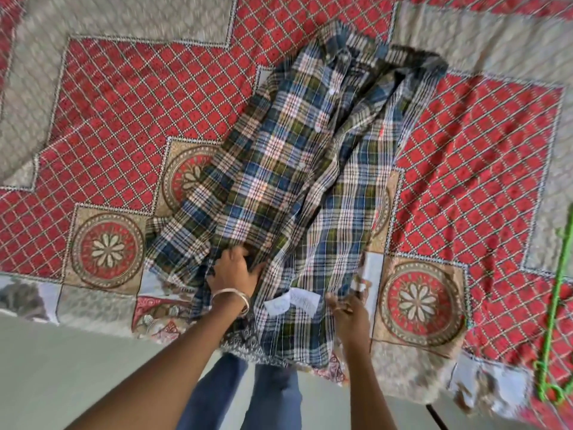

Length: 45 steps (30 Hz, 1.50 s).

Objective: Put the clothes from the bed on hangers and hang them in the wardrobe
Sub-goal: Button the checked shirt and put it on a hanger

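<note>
A home bedroom. A bed (93, 274) fills most of the view, covered in a red and beige patterned bedspread (139, 103) with flower medallions. A plaid shirt (279, 181) lies on the bed, beside a green hanger (555, 305); pale floor (62, 367) lies below the bed's edge.

Plaid shirt (297, 181) sprawled across the middle of the bed (124, 103), open bedspread on both sides, green hanger (555, 308) at the right edge
</note>
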Motion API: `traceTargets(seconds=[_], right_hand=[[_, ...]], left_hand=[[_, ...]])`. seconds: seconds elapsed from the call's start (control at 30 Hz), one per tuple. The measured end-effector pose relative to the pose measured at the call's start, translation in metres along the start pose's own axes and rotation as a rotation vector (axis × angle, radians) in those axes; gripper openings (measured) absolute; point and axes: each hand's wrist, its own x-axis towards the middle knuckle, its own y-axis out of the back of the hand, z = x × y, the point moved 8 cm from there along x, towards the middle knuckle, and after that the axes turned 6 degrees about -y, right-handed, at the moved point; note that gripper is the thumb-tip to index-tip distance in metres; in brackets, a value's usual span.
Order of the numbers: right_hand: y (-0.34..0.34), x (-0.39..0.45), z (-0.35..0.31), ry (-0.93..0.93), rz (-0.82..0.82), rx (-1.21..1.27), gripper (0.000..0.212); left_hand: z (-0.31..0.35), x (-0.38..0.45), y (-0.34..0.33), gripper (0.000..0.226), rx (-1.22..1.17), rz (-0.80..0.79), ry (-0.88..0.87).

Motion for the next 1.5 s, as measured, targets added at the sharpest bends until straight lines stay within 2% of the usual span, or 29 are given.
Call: traceTargets(seconds=[0.07, 0.13, 0.2, 0.27, 0.33, 0.4, 0.43, 0.47, 0.5, 0.57, 0.67, 0.7, 0.73, 0.77, 0.8, 0.9, 0.97, 1.03, 1.1, 1.17, 1.3, 1.37, 1.43, 1.5], right_hand=[[0.001, -0.007, -0.005, -0.001, -0.006, 0.064, 0.051], [0.006, -0.020, -0.015, 0.014, -0.040, 0.190, 0.022], [0.021, -0.033, -0.026, 0.069, -0.033, 0.263, 0.010], [0.051, -0.046, -0.037, 0.120, 0.176, 0.174, 0.009], [0.089, -0.072, -0.050, 0.138, 0.521, 0.061, 0.012], [0.105, -0.115, -0.083, 0.314, 0.819, -0.049, 0.016], [0.095, -0.142, -0.103, 0.457, 0.880, -0.141, 0.022], [0.074, -0.162, -0.119, 0.590, 0.850, -0.231, 0.026], [0.045, -0.172, -0.126, 0.668, 0.740, -0.275, 0.028], [-0.029, -0.171, -0.122, 0.661, 0.338, -0.405, 0.031], [-0.136, -0.165, -0.083, 0.600, -0.325, -0.844, 0.039], [-0.156, -0.167, -0.070, 0.580, -0.497, -0.894, 0.035], [-0.165, -0.166, -0.060, 0.567, -0.559, -0.877, 0.030], [-0.167, -0.162, -0.056, 0.542, -0.510, -0.779, 0.025], [-0.159, -0.155, -0.055, 0.495, -0.377, -0.632, 0.022], [-0.104, -0.145, -0.055, 0.421, 0.181, -0.270, 0.002], [-0.075, -0.152, -0.061, 0.481, 0.469, -0.165, 0.017], [-0.056, -0.158, -0.066, 0.448, 0.666, -0.133, 0.035], [-0.052, -0.150, -0.064, 0.310, 0.678, -0.116, 0.048], [-0.058, -0.135, -0.062, 0.234, 0.574, -0.106, 0.052], [-0.066, -0.126, -0.073, 0.460, 0.482, -0.059, 0.028], [-0.060, -0.139, -0.079, 0.571, 0.559, -0.057, 0.024], [-0.053, -0.156, -0.084, 0.697, 0.704, -0.119, 0.018], [-0.055, -0.163, -0.086, 0.790, 0.741, -0.150, 0.013]], left_hand=[[0.005, 0.004, 0.003, 0.039, 0.042, -0.013, -0.054], [0.016, 0.008, 0.013, 0.027, 0.070, 0.026, -0.157], [0.016, 0.010, 0.024, 0.023, 0.005, 0.085, -0.186], [0.004, 0.009, 0.035, 0.023, -0.172, 0.159, -0.136], [-0.010, 0.005, 0.049, 0.018, -0.278, 0.246, -0.098], [-0.017, 0.000, 0.061, 0.021, -0.288, 0.322, -0.129], [-0.021, -0.004, 0.066, 0.024, -0.304, 0.341, -0.153], [-0.023, -0.006, 0.069, 0.026, -0.328, 0.342, -0.179], [-0.025, -0.007, 0.070, 0.026, -0.345, 0.332, -0.204], [-0.029, -0.011, 0.071, 0.025, -0.335, 0.313, -0.247], [-0.034, -0.018, 0.075, 0.023, -0.312, 0.318, -0.303], [-0.036, -0.018, 0.077, 0.023, -0.315, 0.324, -0.313], [-0.038, -0.017, 0.078, 0.024, -0.325, 0.329, -0.326], [-0.041, -0.015, 0.079, 0.024, -0.334, 0.327, -0.346], [-0.044, -0.012, 0.079, 0.024, -0.339, 0.325, -0.369], [-0.055, -0.006, 0.082, 0.024, -0.320, 0.379, -0.361], [-0.063, -0.012, 0.088, 0.024, -0.313, 0.472, -0.339], [-0.060, -0.019, 0.083, 0.023, -0.301, 0.464, -0.380], [-0.052, -0.022, 0.063, 0.023, -0.270, 0.345, -0.441], [-0.052, -0.020, 0.040, 0.033, -0.228, 0.215, -0.367], [-0.061, -0.015, 0.021, 0.055, -0.116, 0.139, -0.139], [-0.063, -0.011, 0.020, 0.057, -0.100, 0.149, -0.081], [-0.065, -0.004, 0.019, 0.059, -0.099, 0.133, -0.005], [-0.062, 0.004, 0.015, 0.067, -0.004, 0.084, 0.013]])
